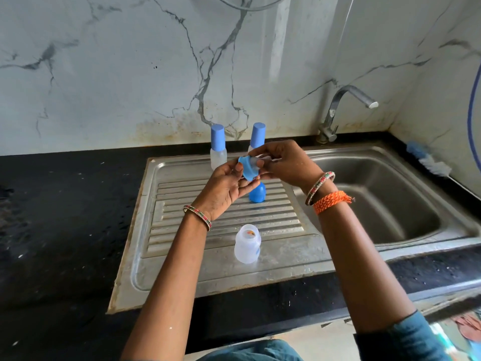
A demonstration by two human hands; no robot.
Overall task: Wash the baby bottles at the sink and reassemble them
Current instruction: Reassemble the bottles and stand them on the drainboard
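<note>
Above the steel drainboard [182, 272], my left hand [223, 188] holds a blue screw ring [247, 169] from below, fingers curled round it. My right hand [283, 162] pinches the clear teat [256, 161] sitting in that ring. An open, capless clear bottle [247, 243] stands upright on the drainboard near the front. A blue cap [257, 192] stands on the ribs just below my hands. Two assembled bottles with blue caps stand at the back: one [218, 147] in full view, the other [257, 136] partly hidden behind my right hand.
The sink basin [385, 199] lies to the right, with a steel tap [343, 110] at its back corner. A blue and white bottle brush [426, 158] rests on the black counter [65, 217] by the right wall. Marble wall behind.
</note>
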